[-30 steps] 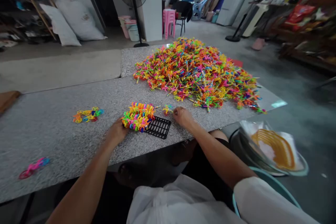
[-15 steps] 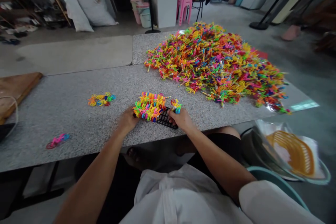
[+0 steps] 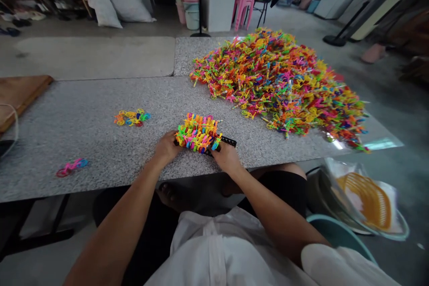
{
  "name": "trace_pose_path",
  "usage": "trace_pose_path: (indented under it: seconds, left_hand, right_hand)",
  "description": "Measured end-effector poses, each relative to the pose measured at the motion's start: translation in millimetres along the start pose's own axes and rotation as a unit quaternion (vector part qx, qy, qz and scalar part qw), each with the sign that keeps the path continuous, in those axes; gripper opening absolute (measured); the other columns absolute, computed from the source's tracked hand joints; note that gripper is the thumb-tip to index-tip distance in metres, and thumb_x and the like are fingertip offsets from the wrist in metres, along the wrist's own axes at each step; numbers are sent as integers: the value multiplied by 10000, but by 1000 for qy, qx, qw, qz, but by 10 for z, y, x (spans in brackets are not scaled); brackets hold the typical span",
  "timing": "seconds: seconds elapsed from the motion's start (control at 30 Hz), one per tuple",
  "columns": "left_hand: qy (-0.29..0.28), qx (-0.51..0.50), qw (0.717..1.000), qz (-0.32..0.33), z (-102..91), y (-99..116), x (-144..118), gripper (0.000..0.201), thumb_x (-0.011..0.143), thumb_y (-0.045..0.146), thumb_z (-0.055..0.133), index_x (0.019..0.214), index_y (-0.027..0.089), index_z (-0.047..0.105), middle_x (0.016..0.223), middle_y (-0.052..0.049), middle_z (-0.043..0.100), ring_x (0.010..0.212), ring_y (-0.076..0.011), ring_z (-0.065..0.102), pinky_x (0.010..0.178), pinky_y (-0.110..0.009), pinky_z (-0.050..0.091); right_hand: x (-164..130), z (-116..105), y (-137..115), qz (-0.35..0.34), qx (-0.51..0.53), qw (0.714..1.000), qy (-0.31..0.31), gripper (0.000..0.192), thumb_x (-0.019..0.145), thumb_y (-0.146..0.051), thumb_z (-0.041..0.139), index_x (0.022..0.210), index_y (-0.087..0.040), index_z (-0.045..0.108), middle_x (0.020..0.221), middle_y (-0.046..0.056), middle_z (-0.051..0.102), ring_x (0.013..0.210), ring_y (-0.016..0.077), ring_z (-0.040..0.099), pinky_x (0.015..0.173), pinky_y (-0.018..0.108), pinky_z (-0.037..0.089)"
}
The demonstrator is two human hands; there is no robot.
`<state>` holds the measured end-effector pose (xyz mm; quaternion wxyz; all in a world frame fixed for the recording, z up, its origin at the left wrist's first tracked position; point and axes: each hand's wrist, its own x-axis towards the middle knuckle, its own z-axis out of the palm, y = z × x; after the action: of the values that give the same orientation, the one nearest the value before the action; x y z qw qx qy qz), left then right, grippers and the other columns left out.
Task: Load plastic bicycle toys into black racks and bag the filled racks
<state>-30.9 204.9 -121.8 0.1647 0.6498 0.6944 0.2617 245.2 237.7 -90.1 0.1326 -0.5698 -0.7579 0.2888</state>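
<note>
A black holed rack (image 3: 229,141) carries packed rows of small colourful plastic pieces (image 3: 197,132) over most of its length; its right end is bare. My left hand (image 3: 166,146) is closed around the rack's left end. At the right edge of the filled rows, my right hand (image 3: 228,157) pinches a blue, green and yellow plastic piece (image 3: 216,142) against the rack. Its fingertips are partly hidden. On the table left of the rack lie a small cluster of yellow, orange and blue pieces (image 3: 132,117) and a pink and blue piece (image 3: 72,167).
A big heap of colourful plastic pieces (image 3: 278,85) covers the right of the speckled table (image 3: 100,143). A wooden board (image 3: 23,98) lies at the far left. Below the right edge are a yellow basket (image 3: 368,199) and a teal tub (image 3: 342,228). Pink stools (image 3: 245,2) stand behind.
My right hand has brought its piece down and left, from above the bare part of the rack to the edge of the filled rows. The camera view has shifted slightly.
</note>
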Motion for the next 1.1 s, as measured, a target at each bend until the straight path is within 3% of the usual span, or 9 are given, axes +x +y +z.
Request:
trace_pose_path:
  seconds: [0.33,0.5,0.7,0.87,1.1]
  left_hand:
    - [8,0,1000,19,49,-19,-1,308,871,336,713,1138,232,825,1342,-92,756,1258,-309,689,1100,-435,559]
    - [5,10,1000,4,26,19,-17,288,868,332,722,1110,223,834,1318,-96,765,1231,-316,701,1083,-432,569]
    - [0,12,1000,4,0,65,-31,333,840,276,722,1153,251,835,1377,-72,751,1272,-312,686,1095,-419,565]
    - [-6,7,1000,5,-7,75,-35,300,868,305,709,1133,240,833,1355,-88,756,1256,-301,694,1087,-417,567]
    - [-6,1,1000,-1,18,44,-40,344,871,317,715,1186,233,824,1411,-96,736,1288,-309,681,1127,-438,551]
  right_hand:
    - [-52,29,26,-24,-37,999,9,202,1034,-258,648,1155,-167,782,1051,114,833,960,266,769,786,298,475]
    - [-128,64,64,-44,-23,998,44,196,1023,-252,630,1102,-146,775,1035,139,826,963,273,770,813,302,493]
    - [-86,10,128,2,83,996,15,228,1029,-320,615,966,-202,800,800,50,788,807,244,751,729,292,493]
    - [-79,50,110,-42,54,997,47,159,978,-296,691,999,-204,819,1024,94,830,1001,267,761,833,301,512]
    - [-95,81,87,-37,-9,999,20,229,1026,-347,664,1080,-198,829,1060,116,831,1032,282,757,832,305,517]
